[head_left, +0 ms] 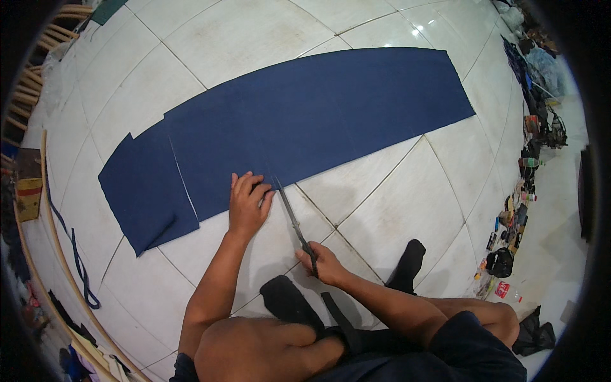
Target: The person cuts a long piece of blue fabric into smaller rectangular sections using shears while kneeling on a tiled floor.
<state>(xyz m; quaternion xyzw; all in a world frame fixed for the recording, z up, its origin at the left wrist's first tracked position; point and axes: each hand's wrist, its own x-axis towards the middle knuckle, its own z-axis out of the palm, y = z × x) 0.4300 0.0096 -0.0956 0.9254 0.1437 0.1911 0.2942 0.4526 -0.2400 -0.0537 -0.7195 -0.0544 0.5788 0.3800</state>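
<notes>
A long strip of dark blue fabric (299, 121) lies flat on the white tiled floor (394, 210), with a cut slit near its left end. My left hand (248, 204) presses flat on the fabric's near edge, fingers spread. My right hand (326, 262) grips the handles of long black scissors (291, 216), whose blades point up to the fabric's near edge just right of my left hand.
My bent legs and black-socked feet (407, 264) rest on the floor below the hands. Clutter of bottles, bags and small items (515, 216) lines the right wall. A curved wooden edge (51, 235) and dark blue fabric strip (76, 254) lie at left.
</notes>
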